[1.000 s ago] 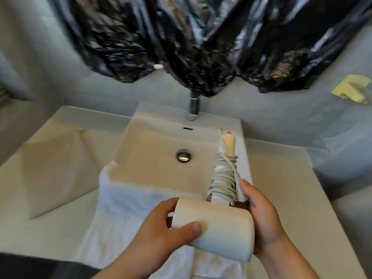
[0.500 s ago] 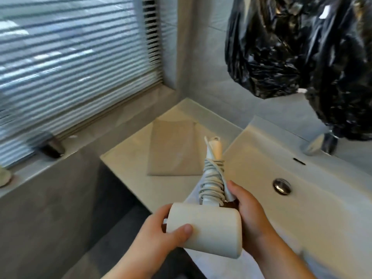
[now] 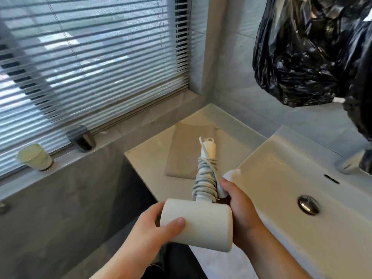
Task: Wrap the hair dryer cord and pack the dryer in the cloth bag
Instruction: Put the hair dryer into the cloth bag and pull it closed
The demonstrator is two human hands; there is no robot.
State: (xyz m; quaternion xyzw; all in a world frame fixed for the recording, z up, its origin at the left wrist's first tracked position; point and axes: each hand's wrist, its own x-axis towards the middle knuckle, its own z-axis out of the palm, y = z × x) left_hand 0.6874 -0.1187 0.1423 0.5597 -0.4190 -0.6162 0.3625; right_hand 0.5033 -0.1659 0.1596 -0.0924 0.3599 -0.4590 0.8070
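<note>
— What shows of the person?

— Two bare hands at the lower middle of the frame, the left hand (image 3: pixel 157 224) and the right hand (image 3: pixel 239 210). The bare left forearm (image 3: pixel 124 262) and bare right forearm (image 3: pixel 269 252) run in from the bottom edge.

— Anything worn?

— Between the forearms, at the bottom edge, sits dark creased fabric (image 3: pixel 179 262). I cannot tell whether it is trousers. The left thumbnail is short.

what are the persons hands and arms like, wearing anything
Left hand and right hand are bare: no gloves, rings or wristbands show. The left forearm and right forearm are bare too, with no sleeve in view down to the frame edge. The left thumb has a short, unpainted nail.
</note>
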